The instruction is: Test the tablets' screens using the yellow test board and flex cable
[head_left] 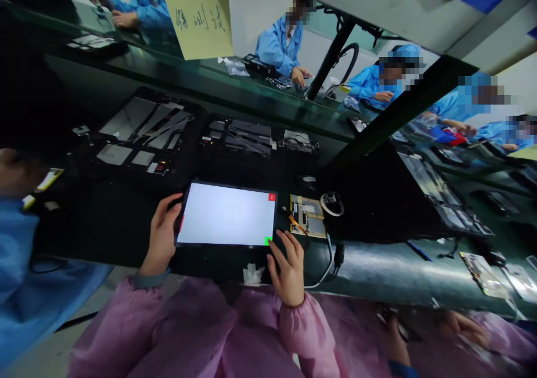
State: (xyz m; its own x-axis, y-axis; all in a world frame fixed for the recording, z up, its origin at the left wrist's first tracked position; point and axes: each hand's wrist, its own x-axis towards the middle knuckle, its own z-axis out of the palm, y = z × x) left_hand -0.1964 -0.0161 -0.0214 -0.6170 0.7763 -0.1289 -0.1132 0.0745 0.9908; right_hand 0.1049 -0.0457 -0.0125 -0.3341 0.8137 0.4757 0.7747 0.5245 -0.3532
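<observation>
A tablet [226, 215] with a lit white screen lies on the dark bench in front of me; a red mark shows at its top right corner and a green one at its bottom right. My left hand [161, 238] grips the tablet's left edge, fingers curled around it. My right hand [288, 266] rests at the tablet's lower right corner, fingers spread, a fingertip near the green mark. Both arms wear pink sleeves.
A small yellow circuit board [308, 215] and a round ring part [332, 203] lie right of the tablet, with a cable [331, 255] running down. Trays of opened tablet parts [146, 137] sit behind. Several people in blue coats work at the far benches. A yellow paper sign [201, 17] hangs above.
</observation>
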